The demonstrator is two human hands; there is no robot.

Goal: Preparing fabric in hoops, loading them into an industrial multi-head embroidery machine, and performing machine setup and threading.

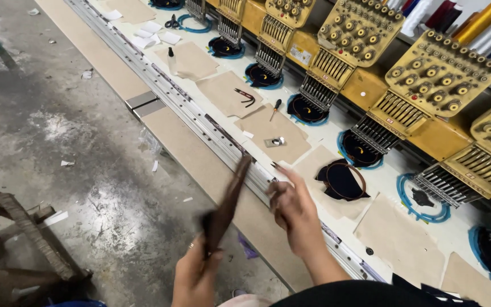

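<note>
My left hand (pixel 195 273) grips the lower end of a long, narrow dark brown strip (pixel 229 199) that points up and to the right, blurred. My right hand (pixel 292 207) hovers beside it over the edge of the machine table (pixel 336 139), fingers partly curled and holding nothing that I can see. Just right of that hand lies a dark navy fabric piece in a brown hoop (pixel 342 179) on a beige backing sheet.
A row of yellow embroidery heads (pixel 439 74) with blue hoops runs diagonally along the table. Beige backing sheets, a screwdriver (pixel 275 108), scissors (pixel 171 23) and a small bottle (pixel 171 54) lie on it. Grey concrete floor is at left, with a wooden frame (pixel 24 239) at bottom left.
</note>
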